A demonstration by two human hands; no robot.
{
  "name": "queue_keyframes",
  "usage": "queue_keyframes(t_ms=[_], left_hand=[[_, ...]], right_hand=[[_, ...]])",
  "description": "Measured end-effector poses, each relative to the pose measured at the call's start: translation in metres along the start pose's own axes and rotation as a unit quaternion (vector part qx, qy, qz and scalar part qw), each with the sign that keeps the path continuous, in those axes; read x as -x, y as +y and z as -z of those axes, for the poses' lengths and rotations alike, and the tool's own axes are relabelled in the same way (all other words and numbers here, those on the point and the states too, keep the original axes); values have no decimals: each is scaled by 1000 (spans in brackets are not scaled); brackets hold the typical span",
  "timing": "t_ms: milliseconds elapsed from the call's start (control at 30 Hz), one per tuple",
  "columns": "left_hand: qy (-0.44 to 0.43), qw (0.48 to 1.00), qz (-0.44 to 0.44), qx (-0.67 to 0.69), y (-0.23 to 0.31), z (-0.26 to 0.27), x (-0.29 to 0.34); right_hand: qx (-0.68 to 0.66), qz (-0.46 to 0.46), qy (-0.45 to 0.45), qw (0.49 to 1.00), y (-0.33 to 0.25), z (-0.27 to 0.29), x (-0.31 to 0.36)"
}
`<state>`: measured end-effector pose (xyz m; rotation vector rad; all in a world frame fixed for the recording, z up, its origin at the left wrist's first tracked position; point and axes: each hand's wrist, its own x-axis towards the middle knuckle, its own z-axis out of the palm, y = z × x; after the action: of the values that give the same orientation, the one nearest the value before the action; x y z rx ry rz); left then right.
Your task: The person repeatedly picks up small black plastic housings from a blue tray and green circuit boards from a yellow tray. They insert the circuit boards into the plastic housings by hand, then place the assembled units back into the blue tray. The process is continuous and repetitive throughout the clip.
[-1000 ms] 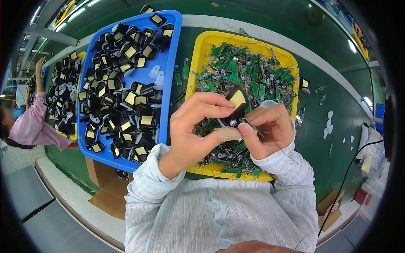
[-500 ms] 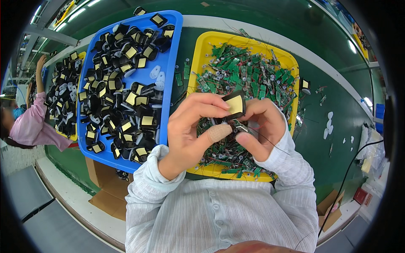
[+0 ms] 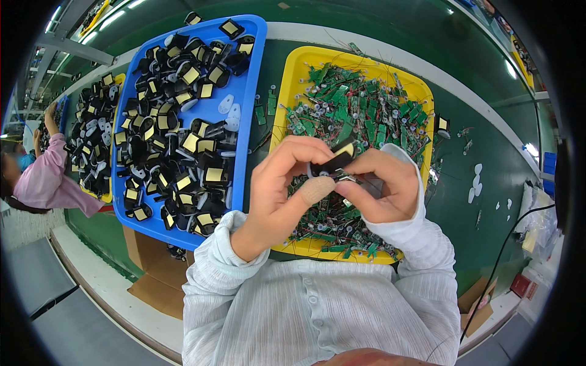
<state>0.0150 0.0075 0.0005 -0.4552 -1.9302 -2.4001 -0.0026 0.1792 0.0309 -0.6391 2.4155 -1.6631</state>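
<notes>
My left hand (image 3: 274, 198), with a tan bandage round its thumb, is closed on a black plastic housing (image 3: 339, 160) that has a pale yellow pad. The housing is tilted, its pad seen at a slant. Pressed against its lower side is a small circuit board (image 3: 347, 177), pinched between the thumb and fingers of my right hand (image 3: 387, 186). How far the board sits inside the housing is hidden by my fingers. Both hands are above a yellow tray (image 3: 290, 73) heaped with green circuit boards and thin wires.
To the left stands a blue tray (image 3: 247, 122) full of similar black housings, with white oval pieces (image 3: 233, 117) among them. Beyond it, a co-worker in a pink sleeve (image 3: 49, 165) reaches over another tray. A few white pieces (image 3: 476, 183) and a black cable (image 3: 510, 238) are at right.
The housing has tipped so that its yellow pad shows less. My right fingers have drawn in closer around the board. At far left, the co-worker's raised hand has come down.
</notes>
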Motion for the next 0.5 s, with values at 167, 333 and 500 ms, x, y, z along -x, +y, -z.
queue_keyframes(t_ms=[167,333,500], left_hand=[[-28,999,2,14,2,-2,-5],[-16,998,-35,-42,-4,7,-4],[-4,986,-63,-157,-2,7,-4]], right_hand=[[-120,-38,-18,992,10,4,0],[-134,-79,-35,987,13,1,3],[-117,-16,-10,993,12,3,-1]])
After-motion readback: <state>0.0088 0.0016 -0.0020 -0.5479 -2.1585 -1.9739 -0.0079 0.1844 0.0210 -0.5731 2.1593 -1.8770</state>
